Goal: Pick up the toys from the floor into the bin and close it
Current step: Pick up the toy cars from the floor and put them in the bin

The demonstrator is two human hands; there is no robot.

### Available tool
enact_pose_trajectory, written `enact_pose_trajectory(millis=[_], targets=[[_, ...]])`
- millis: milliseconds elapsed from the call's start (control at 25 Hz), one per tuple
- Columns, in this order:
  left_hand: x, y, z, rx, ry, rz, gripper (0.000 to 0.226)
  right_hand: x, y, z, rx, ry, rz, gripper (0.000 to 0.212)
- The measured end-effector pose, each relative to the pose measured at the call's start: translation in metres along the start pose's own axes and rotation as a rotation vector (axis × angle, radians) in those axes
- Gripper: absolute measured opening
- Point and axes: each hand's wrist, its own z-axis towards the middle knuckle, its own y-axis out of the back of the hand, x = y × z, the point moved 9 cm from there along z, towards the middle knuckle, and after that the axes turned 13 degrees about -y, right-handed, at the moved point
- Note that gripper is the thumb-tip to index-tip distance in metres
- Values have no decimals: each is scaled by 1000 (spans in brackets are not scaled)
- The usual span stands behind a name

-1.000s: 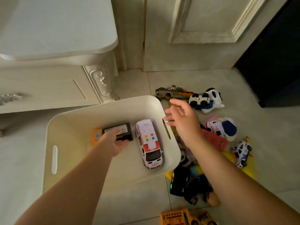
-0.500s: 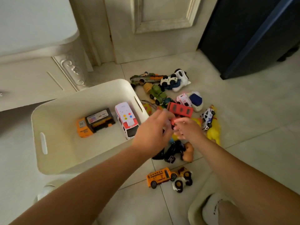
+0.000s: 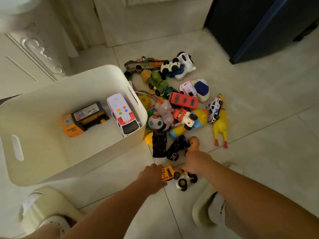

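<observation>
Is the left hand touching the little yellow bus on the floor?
Touching. The head view shows the left hand wrapped over one end of the yellow bus, with no gap between them.

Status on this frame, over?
Left hand grips yellow toy school bus; right hand beside it, grasp unclear. White plastic bin open. Nothing between bus and bin.

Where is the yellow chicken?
In the head view, the chicken lies on the floor on the right, beside the police car, with the other toys between it and the bin.
</observation>
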Motion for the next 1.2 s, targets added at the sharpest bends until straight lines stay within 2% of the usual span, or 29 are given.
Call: enact_pose_trajectory(millis=[40, 80, 160, 200, 280, 440, 520, 560, 640, 720, 800, 920, 1040, 1120, 1200], targets=[[1, -2, 5, 2, -8, 1, 56, -4, -14, 4, 69, -41, 10, 86], [2, -4, 9, 12, -7, 4, 53, -3, -24, 6, 106, -25, -21, 78], [6, -9, 14, 39, 6, 2, 53, -1, -40, 11, 124, 23, -50, 43], [6, -11, 15, 50, 5, -4, 55, -3, -46, 11, 128, 14, -16, 38], [4, -16, 17, 65, -9, 2, 61, -11, -52, 15, 145, -34, 99, 36], [1, -18, 16, 136, -24, 93, 73, -21, -60, 11, 266, -103, 238, 46], [2, -11, 9, 172, -15, 36, 74, -22, -54, 7, 343, -110, 304, 37], [2, -3, 3, 166, -6, -53, 74, -20, -51, 1, 438, -132, 432, 31], [-1, 22, -11, 118, -7, -286, 68, -13, -38, -18, 656, -116, 670, 32], [-14, 55, -31, 49, -76, -530, 52, 2, -10, -36, 770, -13, 757, 34], [-29, 94, -56, 11, -169, -646, 42, 22, 21, -61, 833, 131, 743, 33], [-39, 153, -107, -61, -298, -732, 41, 54, 62, -97, 834, 269, 738, 38], [-22, 204, -161, -201, -345, -835, 41, 107, 92, -149, 922, 448, 802, 28], [10, 233, -189, -358, -314, -893, 35, 143, 103, -169, 881, 506, 832, 31], [55, 252, -204, -509, -200, -914, 35, 174, 112, -167, 669, 504, 864, 22]])
